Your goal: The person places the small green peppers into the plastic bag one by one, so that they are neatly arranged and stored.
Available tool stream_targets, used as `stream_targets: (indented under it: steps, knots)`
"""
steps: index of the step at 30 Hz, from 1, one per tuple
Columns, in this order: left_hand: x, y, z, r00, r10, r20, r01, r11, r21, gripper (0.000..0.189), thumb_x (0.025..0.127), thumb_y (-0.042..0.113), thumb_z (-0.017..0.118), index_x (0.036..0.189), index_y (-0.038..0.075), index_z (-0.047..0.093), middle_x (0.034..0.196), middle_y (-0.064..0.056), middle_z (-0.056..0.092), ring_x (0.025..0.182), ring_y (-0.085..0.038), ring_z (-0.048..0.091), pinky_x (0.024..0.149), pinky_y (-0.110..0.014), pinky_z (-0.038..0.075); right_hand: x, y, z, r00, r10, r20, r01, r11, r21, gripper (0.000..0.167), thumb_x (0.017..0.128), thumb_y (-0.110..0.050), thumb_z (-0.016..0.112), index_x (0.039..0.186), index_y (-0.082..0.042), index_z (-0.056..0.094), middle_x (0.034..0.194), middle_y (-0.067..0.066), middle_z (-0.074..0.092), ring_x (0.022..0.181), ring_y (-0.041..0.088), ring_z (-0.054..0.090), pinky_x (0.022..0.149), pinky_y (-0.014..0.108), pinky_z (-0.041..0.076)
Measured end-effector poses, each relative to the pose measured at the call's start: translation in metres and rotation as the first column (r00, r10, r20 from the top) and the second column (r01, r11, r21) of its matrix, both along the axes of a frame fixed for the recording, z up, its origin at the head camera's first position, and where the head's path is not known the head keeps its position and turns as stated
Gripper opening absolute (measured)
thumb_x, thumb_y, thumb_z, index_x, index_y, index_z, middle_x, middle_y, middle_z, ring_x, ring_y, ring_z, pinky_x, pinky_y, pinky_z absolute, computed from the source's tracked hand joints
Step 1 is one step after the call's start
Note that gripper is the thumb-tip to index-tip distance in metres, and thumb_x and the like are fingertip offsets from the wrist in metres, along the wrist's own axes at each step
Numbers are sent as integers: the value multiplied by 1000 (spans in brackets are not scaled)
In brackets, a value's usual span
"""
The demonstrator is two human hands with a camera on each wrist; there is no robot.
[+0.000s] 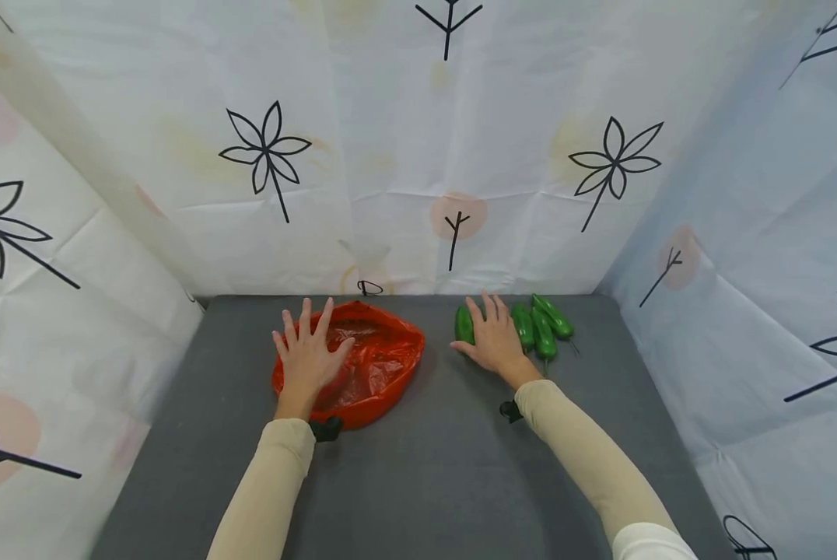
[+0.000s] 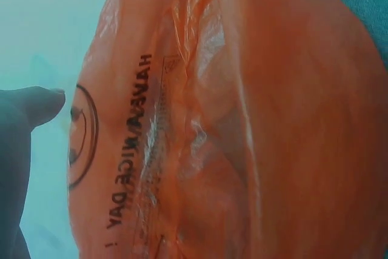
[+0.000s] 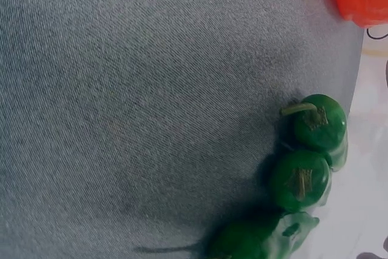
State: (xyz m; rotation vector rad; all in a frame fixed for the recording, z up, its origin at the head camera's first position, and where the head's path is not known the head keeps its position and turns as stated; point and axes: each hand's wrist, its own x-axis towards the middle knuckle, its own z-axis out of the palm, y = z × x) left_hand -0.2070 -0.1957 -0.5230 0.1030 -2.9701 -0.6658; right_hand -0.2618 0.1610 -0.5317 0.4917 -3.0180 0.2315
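Observation:
A red plastic bag (image 1: 383, 393) lies on the grey table with its mouth opened wide. My left hand (image 1: 309, 362) is spread above the bag's left side, fingers apart and holding nothing. In the left wrist view my thumb stands beside the bag (image 2: 309, 119), whose wall carries a smiley and reversed print reading "HAVE A NICE DAY!". Several green chili peppers (image 1: 544, 334) lie in a loose row at the table's back right. Over that row hovers my right hand (image 1: 494, 338), fingers extended, partly hiding some peppers. The right wrist view shows the stem ends of the peppers (image 3: 301, 180).
A white cloth (image 1: 390, 155) with plant drawings hangs behind the table, and similar cloths hang at both sides. The grey tabletop (image 1: 425, 482) stretches from the bag and peppers toward me. Dark wrist cameras (image 1: 326, 428) sit under both wrists.

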Motion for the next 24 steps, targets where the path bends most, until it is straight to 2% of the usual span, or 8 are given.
stream_targets:
  steps: [7, 14, 19, 24]
  knots:
    - [5, -17, -4, 999, 35, 1, -35, 999, 38, 87, 97, 55, 59, 165, 39, 7, 174, -12, -3, 157, -50, -15, 119, -77, -6, 4, -4, -1, 999, 18, 40, -15, 997, -73, 97, 89, -59, 71, 161, -9, 29, 162, 26, 31, 148, 47, 33, 121, 59, 33]
    - [11, -35, -8, 997, 83, 6, -84, 995, 49, 91, 96, 50, 63, 165, 36, 6, 173, -17, 1, 156, -54, -3, 120, -76, 7, 7, -8, -3, 997, 22, 77, -8, 984, -178, 91, 90, -49, 75, 159, -8, 33, 162, 25, 33, 144, 48, 38, 114, 60, 41]
    - [16, -48, -12, 990, 122, 70, -126, 990, 58, 91, 98, 47, 62, 166, 34, 2, 172, -21, 4, 153, -57, 11, 114, -78, 23, 7, -10, -4, 992, 28, 121, 5, 964, -265, 88, 90, -40, 77, 159, -6, 33, 162, 25, 33, 144, 49, 38, 113, 59, 43]
    - [22, -59, -18, 975, 165, 152, -181, 978, 104, 92, 98, 45, 61, 166, 33, 0, 171, -24, 5, 148, -59, 19, 110, -79, 29, 5, -11, -6, 988, 22, 151, 30, 942, -333, 86, 91, -36, 76, 159, -4, 33, 161, 26, 33, 146, 48, 37, 116, 59, 39]
